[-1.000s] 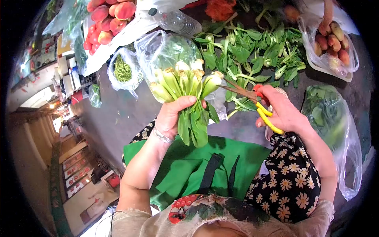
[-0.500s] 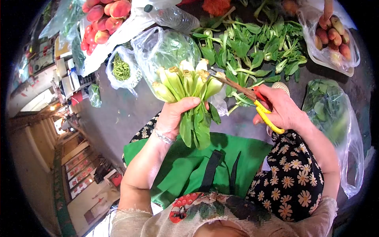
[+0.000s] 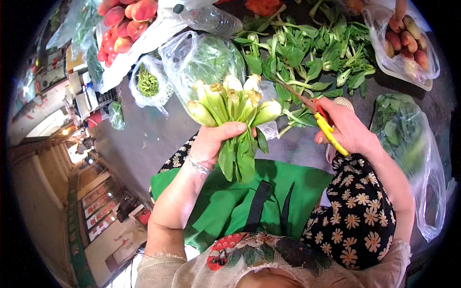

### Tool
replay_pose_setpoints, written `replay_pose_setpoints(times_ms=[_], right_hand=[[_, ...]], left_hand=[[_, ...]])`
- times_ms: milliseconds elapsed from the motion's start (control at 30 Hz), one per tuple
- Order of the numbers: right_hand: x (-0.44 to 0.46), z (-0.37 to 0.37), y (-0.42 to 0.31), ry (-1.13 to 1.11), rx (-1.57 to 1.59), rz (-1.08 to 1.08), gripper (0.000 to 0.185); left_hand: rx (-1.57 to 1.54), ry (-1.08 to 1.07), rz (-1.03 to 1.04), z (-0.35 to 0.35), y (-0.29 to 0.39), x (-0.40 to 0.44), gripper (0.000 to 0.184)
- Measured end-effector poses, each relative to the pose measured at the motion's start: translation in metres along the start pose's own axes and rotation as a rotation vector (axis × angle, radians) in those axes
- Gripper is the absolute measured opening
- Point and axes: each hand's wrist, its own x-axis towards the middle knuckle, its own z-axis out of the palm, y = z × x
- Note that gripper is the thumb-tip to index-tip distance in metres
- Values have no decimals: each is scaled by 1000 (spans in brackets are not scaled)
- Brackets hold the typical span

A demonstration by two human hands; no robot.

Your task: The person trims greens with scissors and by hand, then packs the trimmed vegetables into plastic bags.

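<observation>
My left hand (image 3: 216,139) is closed round a bunch of leafy greens (image 3: 230,103), its pale stem ends up and its leaves hanging below the fist. In my right hand (image 3: 343,125) are scissors (image 3: 326,128) with red and yellow handles and rusty blades. The blades point up and left, apart from the bunch, over loose greens (image 3: 307,57) that lie spread on the dark table (image 3: 144,139). Behind the bunch sits a clear plastic bag of greens (image 3: 206,60).
Peaches (image 3: 137,19), a plastic bottle (image 3: 209,20) and a bag of green pods (image 3: 148,81) are at the upper left. A tray of fruit (image 3: 406,45) touched by another person's hand (image 3: 397,14) is at the upper right, above a bag of greens (image 3: 396,129).
The scissors have moved from the rightmost stem of the bunch to the right, away from it. That stem now tilts further outward. My left hand has stayed nearly in place.
</observation>
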Motion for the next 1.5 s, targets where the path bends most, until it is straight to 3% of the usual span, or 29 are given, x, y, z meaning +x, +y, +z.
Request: replay_pose_setpoints(times_ms=[67,300,467,567,800,900,967,1000,1267,1333,1500], right_hand=[[2,3,1,-63,23,-87,82],[3,1,-6,-94,-5,-81,85],[2,1,-6,-124,-27,-90,80],[1,0,-8,-131,-6,-63,74],[-1,4,-3,-88,93,-35,67],[2,9,10,-66,105,11,69],[0,11,8,56,146,-67,74],[-2,5,2,-8,119,-8,79],[-2,5,-9,-11,-146,-65,82],[-3,4,-10,10,-209,-85,78],[-1,5,-14,26,-233,-121,76]], left_hand=[[22,-17,-15,1,1,-1,42],[177,51,-6,9,-1,-5,57],[201,49,123,12,-8,-3,62],[209,42,99,10,-8,-4,63],[180,36,3,5,-4,-2,52],[132,57,-16,6,-4,1,45],[198,152,91,6,-6,3,42],[183,132,81,6,-5,4,39],[77,199,121,9,-6,4,50],[182,206,227,10,-9,5,50],[274,160,199,8,-13,5,51]])
